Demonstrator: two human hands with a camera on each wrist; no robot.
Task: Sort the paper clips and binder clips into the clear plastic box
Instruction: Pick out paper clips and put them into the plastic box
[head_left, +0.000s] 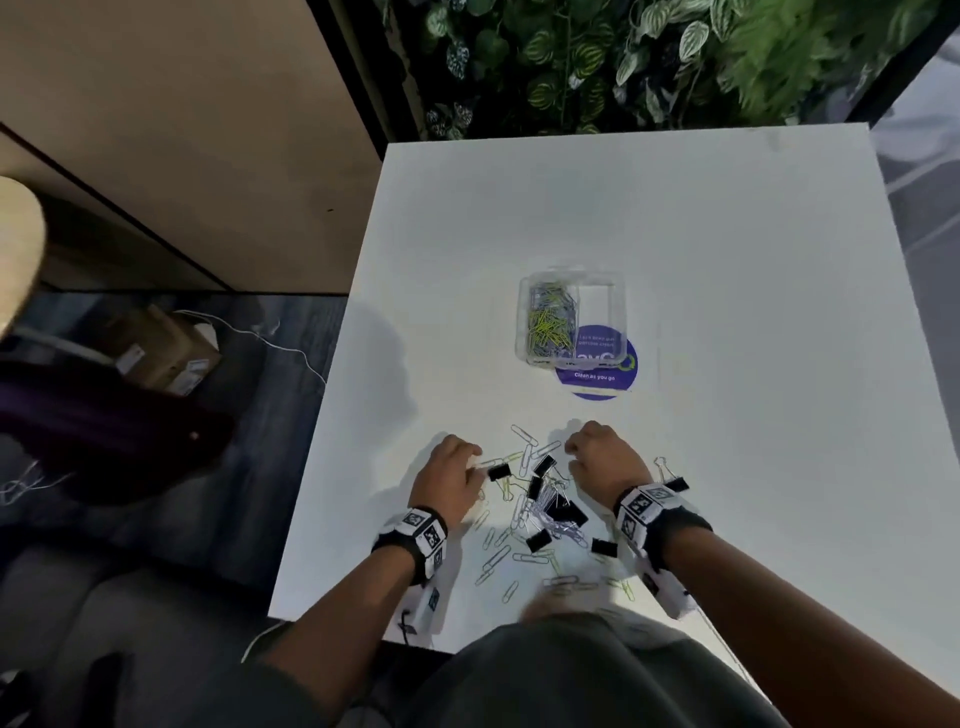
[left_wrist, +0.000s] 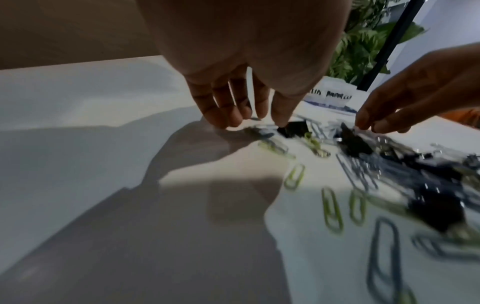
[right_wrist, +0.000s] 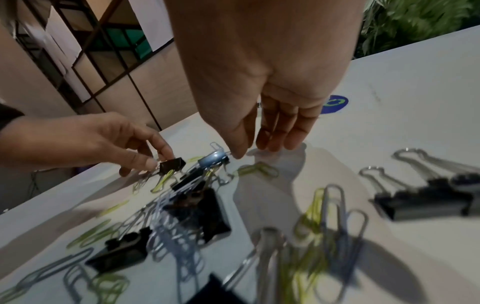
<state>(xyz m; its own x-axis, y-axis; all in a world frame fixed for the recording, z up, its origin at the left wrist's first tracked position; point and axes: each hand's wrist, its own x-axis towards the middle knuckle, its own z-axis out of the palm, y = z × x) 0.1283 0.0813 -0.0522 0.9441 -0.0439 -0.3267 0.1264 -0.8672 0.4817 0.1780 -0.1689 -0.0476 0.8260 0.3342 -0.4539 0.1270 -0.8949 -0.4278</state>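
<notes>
An office, as far as we can tell.

We see a plain white tabletop (head_left: 727, 312) bearing a round purple sticker (head_left: 597, 382) that reads "Clean as you go", with an artificial-looking wall of green foliage (head_left: 623, 62) behind it. Beige partition panels (head_left: 182, 130) stand to one side, and taped cardboard boxes (head_left: 161, 351) with a white cable (head_left: 275, 338) sit on grey-blue carpet (head_left: 291, 415) below.

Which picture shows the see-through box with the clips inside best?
The head view. There the clear plastic box shows whole from above, with paper clips in its left compartment. The left wrist view catches only a blurred bit behind the fingers, and the right wrist view doesn't show it.
</notes>
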